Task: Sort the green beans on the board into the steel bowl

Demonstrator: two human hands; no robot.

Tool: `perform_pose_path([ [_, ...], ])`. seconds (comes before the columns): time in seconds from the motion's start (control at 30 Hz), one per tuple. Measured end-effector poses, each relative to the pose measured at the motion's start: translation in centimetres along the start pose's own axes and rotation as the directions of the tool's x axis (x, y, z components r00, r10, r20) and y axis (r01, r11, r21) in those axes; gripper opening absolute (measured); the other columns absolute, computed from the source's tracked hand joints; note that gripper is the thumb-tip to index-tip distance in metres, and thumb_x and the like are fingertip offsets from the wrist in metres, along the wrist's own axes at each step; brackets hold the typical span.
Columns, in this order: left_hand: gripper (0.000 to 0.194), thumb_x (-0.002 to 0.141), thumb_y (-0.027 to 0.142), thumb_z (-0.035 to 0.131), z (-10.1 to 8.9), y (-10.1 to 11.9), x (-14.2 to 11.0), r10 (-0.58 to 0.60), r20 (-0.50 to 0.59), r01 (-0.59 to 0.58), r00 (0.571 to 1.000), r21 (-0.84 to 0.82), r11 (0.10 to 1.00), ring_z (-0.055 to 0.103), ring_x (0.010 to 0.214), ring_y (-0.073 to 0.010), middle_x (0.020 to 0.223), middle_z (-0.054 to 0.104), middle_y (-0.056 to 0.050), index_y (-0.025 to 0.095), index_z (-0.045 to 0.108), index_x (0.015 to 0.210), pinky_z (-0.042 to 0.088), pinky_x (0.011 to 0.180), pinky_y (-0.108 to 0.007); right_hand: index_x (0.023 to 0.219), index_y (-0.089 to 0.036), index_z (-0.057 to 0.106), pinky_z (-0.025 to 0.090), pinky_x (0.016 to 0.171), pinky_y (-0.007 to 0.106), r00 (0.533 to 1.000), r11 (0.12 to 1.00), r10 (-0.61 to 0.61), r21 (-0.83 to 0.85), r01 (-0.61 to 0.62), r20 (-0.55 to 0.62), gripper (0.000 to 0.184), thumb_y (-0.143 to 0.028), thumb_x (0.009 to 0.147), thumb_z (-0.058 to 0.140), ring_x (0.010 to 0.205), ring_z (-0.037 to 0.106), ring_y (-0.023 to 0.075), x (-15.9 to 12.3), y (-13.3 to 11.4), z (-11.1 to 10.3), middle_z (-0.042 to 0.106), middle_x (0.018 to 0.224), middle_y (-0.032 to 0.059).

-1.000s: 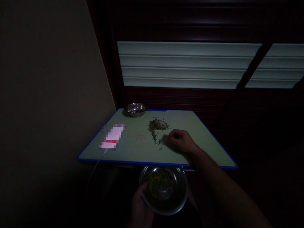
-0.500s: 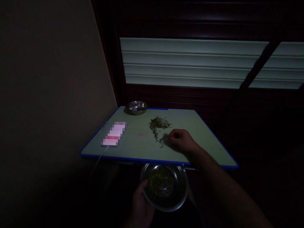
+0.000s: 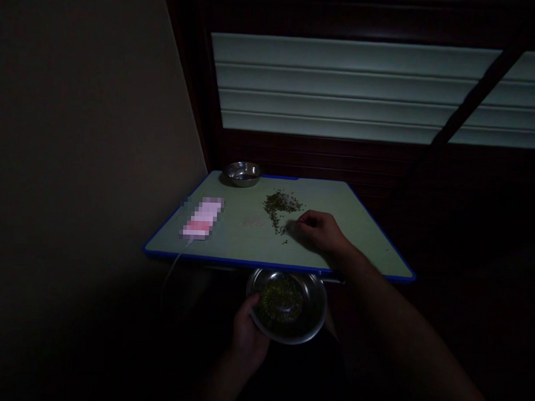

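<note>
My left hand (image 3: 250, 331) grips the left rim of a shiny metal bowl (image 3: 310, 325), thumb over the edge. Below the table's front edge, this bowl is tilted towards me, with many small green beans (image 3: 281, 300) inside. Just above the tabletop, the fingers of my right hand (image 3: 320, 228) are pinched together; whatever they may hold is too small and dark to make out. To the left of those fingertips, a loose pile of small green beans (image 3: 278, 204) lies scattered on the table, with a few strays trailing towards me. A whitish patch shows among the pile's beans.
The pale green table (image 3: 222, 243) has a blue rim. A smaller metal bowl (image 3: 242, 175) stands at its back left corner. A pixelated phone (image 3: 203, 219) with a white cable (image 3: 172, 273) lies at the left. A wall (image 3: 98, 130) and slatted doors (image 3: 333, 86) enclose the table.
The whole scene has shifted upward in view as my head tips down. My right hand stays pinched beside the beans, and my left hand keeps its hold on the bowl.
</note>
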State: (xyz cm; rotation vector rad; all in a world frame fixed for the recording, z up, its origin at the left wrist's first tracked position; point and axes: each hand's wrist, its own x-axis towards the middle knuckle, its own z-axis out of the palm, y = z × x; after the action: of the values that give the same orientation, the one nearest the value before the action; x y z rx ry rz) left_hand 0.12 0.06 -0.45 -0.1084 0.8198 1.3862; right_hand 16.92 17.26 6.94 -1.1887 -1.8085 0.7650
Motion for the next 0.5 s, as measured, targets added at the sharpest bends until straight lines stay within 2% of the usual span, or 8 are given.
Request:
perform_pose_path([
  [0.17, 0.024, 0.080, 0.021, 0.060, -0.03, -0.05, 0.05, 0.040, 0.040, -0.040, 0.998, -0.005, 0.999, 0.071, 0.087, -0.0256, 0.090, 0.078, -0.008, 0.015, 0.073, 0.098, 0.049, 0.095, -0.045, 0.072, -0.016, 0.065, 0.043, 0.060, 0.029, 0.999, 1.000, 0.003, 0.009, -0.003, 0.040, 0.019, -0.035, 0.069, 0.065, 0.062, 0.053, 0.0140, 0.01, -0.05, 0.01, 0.063, 0.066, 0.0033],
  [0.5, 0.026, 0.079, 0.023, 0.059, 0.09, 0.10, -0.06, 0.001, -0.015, -0.001, 1.000, -0.005, 1.000, 0.070, 0.090, -0.0259, 0.088, 0.077, -0.010, 0.012, 0.072, 0.099, 0.050, 0.093, -0.042, 0.074, -0.017, 0.068, 0.045, 0.066, 0.030, 0.999, 0.997, -0.037, 0.074, 0.034, 0.029, 0.021, -0.038, 0.070, 0.067, 0.066, 0.056, 0.0150, 0.07, 0.08, 0.29, 0.067, 0.071, 0.0040],
])
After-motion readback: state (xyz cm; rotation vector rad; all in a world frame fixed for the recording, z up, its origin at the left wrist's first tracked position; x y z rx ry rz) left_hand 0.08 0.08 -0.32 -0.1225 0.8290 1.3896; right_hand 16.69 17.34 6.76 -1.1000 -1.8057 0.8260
